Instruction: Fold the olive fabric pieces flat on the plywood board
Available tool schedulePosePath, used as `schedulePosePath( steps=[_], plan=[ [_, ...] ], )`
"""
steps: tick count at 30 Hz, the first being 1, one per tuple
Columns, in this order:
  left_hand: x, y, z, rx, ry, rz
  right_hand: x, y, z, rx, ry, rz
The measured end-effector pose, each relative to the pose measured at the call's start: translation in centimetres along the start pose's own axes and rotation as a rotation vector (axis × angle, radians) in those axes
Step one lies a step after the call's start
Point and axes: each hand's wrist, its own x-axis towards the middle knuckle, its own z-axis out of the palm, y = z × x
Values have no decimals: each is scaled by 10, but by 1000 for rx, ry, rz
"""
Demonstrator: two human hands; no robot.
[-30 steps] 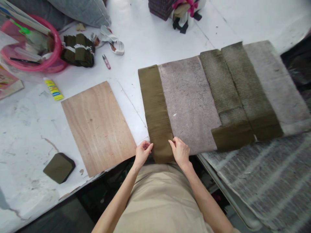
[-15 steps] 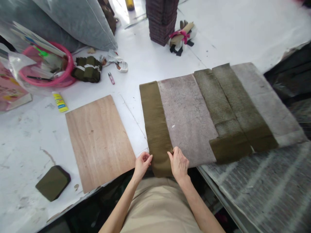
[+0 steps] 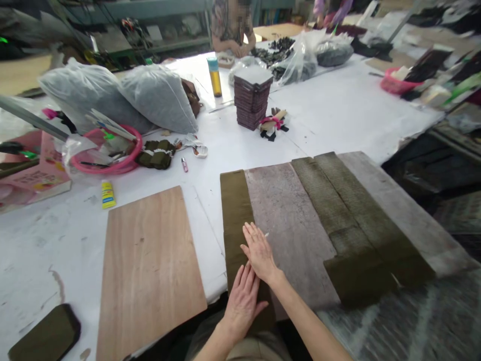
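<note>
Two bare hands lie palm down on the olive strip [image 3: 236,200], near the person's waist. Both grips are released: the fingers stretch out flat over the cloth. The right hand [image 3: 259,253] is the farther one from the body, slanting across the strip's right edge, and the left hand [image 3: 242,303] sits just below it, its fingertips close by the right wrist. The strip runs along the left end of the grey board [image 3: 285,200], its near end close to the person's body. Farther right on that board I see two olive panels [image 3: 338,210] side by side.

To the left, a wooden sheet [image 3: 146,260] lies on the white desk [image 3: 356,120], apart from the strip, with an olive pad [image 3: 45,336] beyond its left side. A yellow tube [image 3: 107,195] rests near the sheet's far left corner. Behind that stand a pink basket [image 3: 140,145] and, beside it, a dark bundle [image 3: 156,156]. A purple stack [image 3: 251,105] rises farther back, and across the desk sits another person [image 3: 227,30].
</note>
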Motion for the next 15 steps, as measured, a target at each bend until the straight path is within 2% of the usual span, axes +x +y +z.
schedulePosePath(
  steps=[5,9,12,15],
  plan=[
    [3,-3,17,88,-67,22,58,18,35,-50,-65,-145],
    [-1,-11,24,138,-52,82,90,38,45,-92,-72,-162],
    [0,-17,33,205,22,151,117,53,46,-123,-79,-156],
    [3,-24,43,321,187,238,146,64,47,-145,-80,-147]
  ],
)
